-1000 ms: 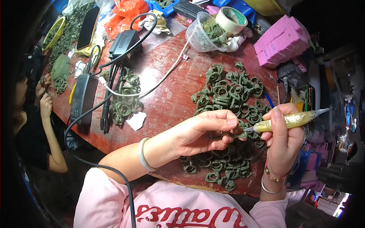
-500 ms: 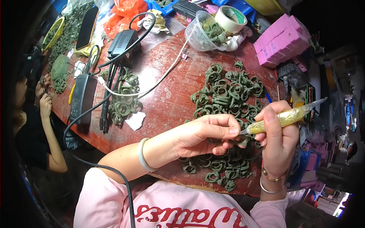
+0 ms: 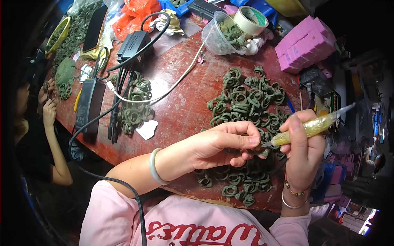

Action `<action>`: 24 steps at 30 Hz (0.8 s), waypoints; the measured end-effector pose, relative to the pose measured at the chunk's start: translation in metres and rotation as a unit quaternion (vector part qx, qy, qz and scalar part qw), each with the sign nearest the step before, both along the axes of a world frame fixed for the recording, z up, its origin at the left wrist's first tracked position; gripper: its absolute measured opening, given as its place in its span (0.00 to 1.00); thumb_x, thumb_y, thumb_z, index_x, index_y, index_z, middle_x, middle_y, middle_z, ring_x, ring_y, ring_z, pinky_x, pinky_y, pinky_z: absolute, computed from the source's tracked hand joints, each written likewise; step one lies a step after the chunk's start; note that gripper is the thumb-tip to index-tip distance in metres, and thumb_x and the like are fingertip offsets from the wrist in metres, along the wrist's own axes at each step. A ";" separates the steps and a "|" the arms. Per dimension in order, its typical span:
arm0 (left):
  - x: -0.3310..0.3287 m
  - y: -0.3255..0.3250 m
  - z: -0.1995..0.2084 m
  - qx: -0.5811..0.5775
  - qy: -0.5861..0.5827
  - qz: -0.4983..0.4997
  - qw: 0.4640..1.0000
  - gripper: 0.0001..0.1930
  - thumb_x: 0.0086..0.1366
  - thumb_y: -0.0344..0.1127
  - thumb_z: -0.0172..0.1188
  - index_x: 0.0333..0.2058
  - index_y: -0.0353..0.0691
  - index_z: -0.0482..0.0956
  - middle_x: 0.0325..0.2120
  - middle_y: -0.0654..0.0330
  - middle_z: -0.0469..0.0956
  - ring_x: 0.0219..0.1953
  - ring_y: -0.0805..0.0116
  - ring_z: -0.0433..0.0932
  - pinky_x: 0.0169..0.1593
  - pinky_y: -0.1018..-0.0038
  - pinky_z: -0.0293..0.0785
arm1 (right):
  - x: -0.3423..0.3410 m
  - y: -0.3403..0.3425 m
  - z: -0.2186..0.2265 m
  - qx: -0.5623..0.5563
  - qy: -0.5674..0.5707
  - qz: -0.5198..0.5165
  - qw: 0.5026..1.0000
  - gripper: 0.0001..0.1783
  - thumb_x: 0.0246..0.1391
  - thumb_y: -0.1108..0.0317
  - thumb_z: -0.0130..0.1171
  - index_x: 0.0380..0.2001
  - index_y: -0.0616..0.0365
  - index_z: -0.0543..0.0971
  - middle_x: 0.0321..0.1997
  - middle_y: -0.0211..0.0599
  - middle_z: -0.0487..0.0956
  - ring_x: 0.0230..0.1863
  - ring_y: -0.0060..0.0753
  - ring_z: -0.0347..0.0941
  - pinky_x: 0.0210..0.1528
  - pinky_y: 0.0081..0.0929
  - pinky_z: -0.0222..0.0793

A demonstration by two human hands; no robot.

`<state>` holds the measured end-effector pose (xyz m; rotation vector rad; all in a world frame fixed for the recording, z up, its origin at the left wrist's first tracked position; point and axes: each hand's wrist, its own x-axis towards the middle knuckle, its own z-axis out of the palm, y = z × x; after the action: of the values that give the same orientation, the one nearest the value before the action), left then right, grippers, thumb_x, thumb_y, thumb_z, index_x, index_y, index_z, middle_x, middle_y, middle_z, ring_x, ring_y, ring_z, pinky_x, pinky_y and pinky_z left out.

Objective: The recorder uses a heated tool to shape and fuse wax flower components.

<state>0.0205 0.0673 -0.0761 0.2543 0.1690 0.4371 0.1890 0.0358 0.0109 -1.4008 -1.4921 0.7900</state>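
My right hand (image 3: 304, 149) is closed around a slim clear piping bag (image 3: 318, 125) filled with yellowish paste. Its narrow tip points left and reaches close to my left fingertips. With thumb and fingers pinched together, my left hand (image 3: 230, 143) holds a small dark green ring (image 3: 263, 154), mostly hidden by the fingers. Under and beyond both hands spreads a pile of similar green rings (image 3: 242, 96) on the red table (image 3: 180, 90).
Left of the pile lie a black power adapter (image 3: 89, 104), a black box with cables (image 3: 133, 45), and more rings (image 3: 137, 110). Farther back are a clear plastic tub (image 3: 215, 35), a tape roll (image 3: 250, 20) and pink blocks (image 3: 305, 45). Another person's hand (image 3: 49, 112) is at far left.
My right hand and the piping bag have shifted slightly right, drawing the tip a little back from my left fingertips. My left hand stays nearly still.
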 end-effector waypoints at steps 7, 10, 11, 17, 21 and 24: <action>0.001 -0.002 0.000 0.000 -0.012 -0.001 1.000 0.05 0.67 0.34 0.57 0.37 0.41 0.73 0.32 0.66 0.74 0.30 0.79 0.73 0.29 0.83 0.67 | -0.002 0.000 0.000 -0.009 0.051 0.021 0.998 0.12 0.64 0.67 0.49 0.29 0.61 0.75 0.27 0.28 0.74 0.20 0.11 0.65 0.22 0.13 0.60; 0.000 -0.001 -0.001 -0.008 0.014 0.021 1.000 0.06 0.67 0.34 0.58 0.38 0.40 0.74 0.34 0.65 0.75 0.33 0.78 0.75 0.32 0.81 0.72 | 0.004 -0.002 0.000 0.020 0.109 -0.045 0.993 0.14 0.66 0.62 0.46 0.31 0.58 0.73 0.29 0.27 0.73 0.19 0.09 0.63 0.19 0.08 0.53; 0.001 -0.001 -0.001 -0.007 0.013 0.021 1.000 0.06 0.67 0.34 0.58 0.38 0.40 0.74 0.34 0.65 0.75 0.33 0.78 0.75 0.32 0.81 0.72 | 0.006 -0.004 0.000 0.041 0.131 -0.070 0.988 0.13 0.66 0.62 0.46 0.31 0.58 0.73 0.29 0.27 0.72 0.19 0.08 0.62 0.18 0.07 0.52; 0.002 -0.002 -0.002 0.051 0.039 0.054 0.996 0.08 0.66 0.33 0.58 0.42 0.38 0.76 0.39 0.63 0.76 0.41 0.71 0.78 0.43 0.76 0.77 | 0.022 -0.031 -0.010 0.080 0.080 -0.054 0.992 0.16 0.62 0.60 0.55 0.37 0.66 0.73 0.32 0.35 0.74 0.22 0.16 0.67 0.22 0.10 0.61; 0.003 -0.003 -0.004 0.051 0.054 0.070 0.995 0.08 0.65 0.31 0.58 0.42 0.36 0.76 0.42 0.60 0.77 0.43 0.69 0.78 0.47 0.74 0.77 | 0.030 -0.042 -0.011 0.088 0.042 -0.014 0.995 0.16 0.59 0.60 0.59 0.37 0.65 0.74 0.28 0.38 0.76 0.24 0.19 0.67 0.26 0.12 0.63; 0.003 -0.003 -0.004 0.051 0.053 0.074 0.994 0.08 0.65 0.30 0.58 0.42 0.35 0.76 0.42 0.59 0.77 0.44 0.69 0.78 0.49 0.73 0.77 | 0.029 -0.045 -0.011 0.088 0.033 0.003 0.996 0.15 0.59 0.62 0.59 0.38 0.65 0.75 0.29 0.38 0.77 0.26 0.19 0.68 0.26 0.12 0.63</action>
<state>0.0240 0.0645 -0.0804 0.3682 0.2712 0.5811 0.2184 -0.0094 -0.0004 -1.2283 -1.4790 0.6847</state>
